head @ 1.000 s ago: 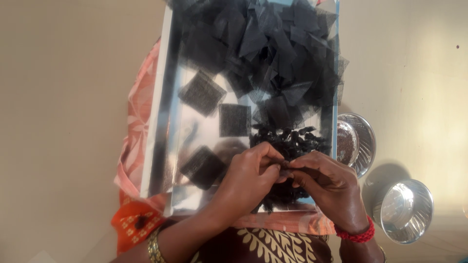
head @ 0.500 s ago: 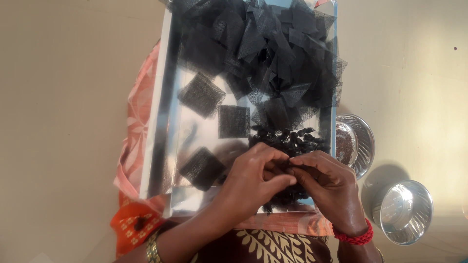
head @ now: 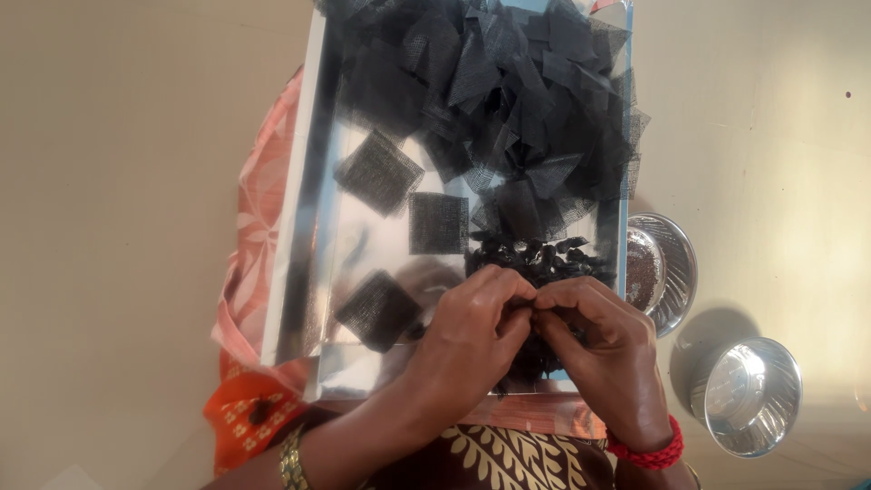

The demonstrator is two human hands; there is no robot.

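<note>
My left hand [head: 472, 331] and my right hand [head: 603, 345] meet fingertip to fingertip over the near end of a shiny metal tray [head: 299, 227]. Both pinch one small black net piece [head: 528, 313], mostly hidden by my fingers. Just beyond my fingers lies a heap of small dark finished pieces [head: 540, 259]. Three flat black net squares [head: 438, 222] lie spread on the tray to the left. A big pile of loose black net squares [head: 499, 91] fills the tray's far end.
A steel plate [head: 667, 268] holding a smaller dish stands right of the tray, and a steel bowl [head: 748, 395] sits nearer on the right. Orange patterned cloth [head: 254, 236] lies under the tray's left side. The floor around is beige.
My hands stay at the same spot; the fingers have shifted slightly as they work the small black piece between them. Nothing else has moved.
</note>
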